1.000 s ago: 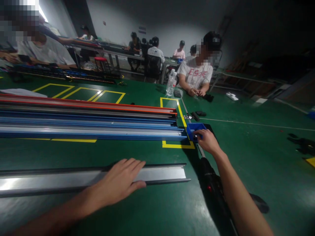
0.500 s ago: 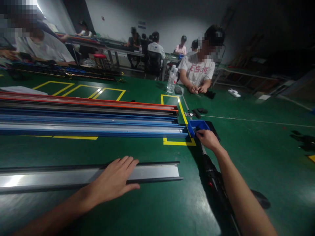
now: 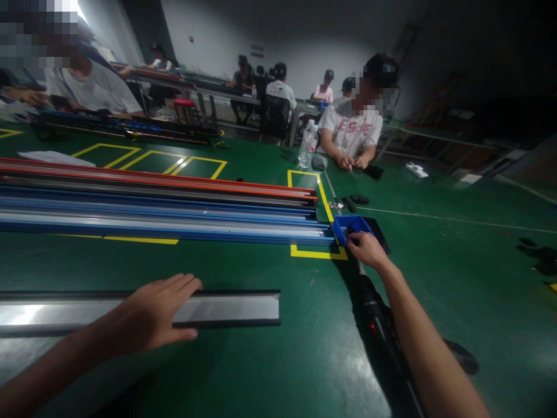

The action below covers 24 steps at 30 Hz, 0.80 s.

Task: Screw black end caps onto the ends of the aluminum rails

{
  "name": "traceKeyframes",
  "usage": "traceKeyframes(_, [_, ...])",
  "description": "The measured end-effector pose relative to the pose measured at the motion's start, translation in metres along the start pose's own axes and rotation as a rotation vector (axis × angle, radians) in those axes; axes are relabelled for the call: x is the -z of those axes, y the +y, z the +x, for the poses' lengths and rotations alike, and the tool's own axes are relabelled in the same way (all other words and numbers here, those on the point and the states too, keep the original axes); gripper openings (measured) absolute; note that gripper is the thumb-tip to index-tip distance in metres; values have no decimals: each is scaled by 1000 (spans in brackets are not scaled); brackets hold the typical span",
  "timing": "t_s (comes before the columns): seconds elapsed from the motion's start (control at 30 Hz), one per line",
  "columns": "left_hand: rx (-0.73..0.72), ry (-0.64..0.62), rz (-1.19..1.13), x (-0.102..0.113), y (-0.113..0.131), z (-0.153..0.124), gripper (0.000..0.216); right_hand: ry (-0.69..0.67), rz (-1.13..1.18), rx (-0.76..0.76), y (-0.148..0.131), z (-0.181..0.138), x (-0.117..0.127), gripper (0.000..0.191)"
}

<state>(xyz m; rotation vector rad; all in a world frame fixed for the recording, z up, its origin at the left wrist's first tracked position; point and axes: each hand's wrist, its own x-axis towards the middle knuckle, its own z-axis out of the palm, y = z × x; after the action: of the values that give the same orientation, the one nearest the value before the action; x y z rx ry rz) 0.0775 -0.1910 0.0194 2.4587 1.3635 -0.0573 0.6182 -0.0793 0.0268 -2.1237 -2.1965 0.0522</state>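
Note:
My left hand (image 3: 163, 310) lies across a silver metal channel (image 3: 237, 306) with dark edges, fingers over its far edge and thumb along the near one. The channel rests flat on the green table, its square end pointing right. At the near rim of a small blue bin (image 3: 337, 228), my right hand (image 3: 366, 248) reaches in with its fingers drawn together. What the fingertips hold, if anything, is hidden. Under my right forearm lies a black power tool (image 3: 372, 299) with a thin metal shaft toward the bin.
Blue rails (image 3: 243, 230) and an orange rail (image 3: 209, 182) lie side by side beyond the channel. Yellow tape (image 3: 319, 254) marks the table (image 3: 243, 383). Clear bottles (image 3: 308, 145) stand at the far edge, near a seated person (image 3: 352, 130). Small black parts (image 3: 350, 203) lie behind the bin.
My left hand and the channel have slid left together, and the channel's end now lies farther from the tool. My right hand stays at the bin. The view has shifted slightly.

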Motion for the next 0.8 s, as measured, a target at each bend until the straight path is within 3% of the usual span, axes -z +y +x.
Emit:
traceKeyframes(0.23, [98, -145, 1, 19, -28, -12, 60, -1, 101, -45, 0, 3, -1, 29])
traceKeyframes(0.33, [55, -160, 32, 27, -10, 2, 73, 7, 156, -66, 0, 5, -4, 30])
traceKeyframes(0.43, [-71, -186, -10, 31, 24, 29, 86, 40, 221, -68, 1, 5, -7, 29])
traceKeyframes(0.6, [-281, -219, -82, 20, 64, 66, 101, 175, 363, -110, 2, 5, -9, 26])
traceKeyframes(0.8, [-361, -115, -111, 3, 67, 74, 78, 417, 655, -235, 10, 10, -16, 22])
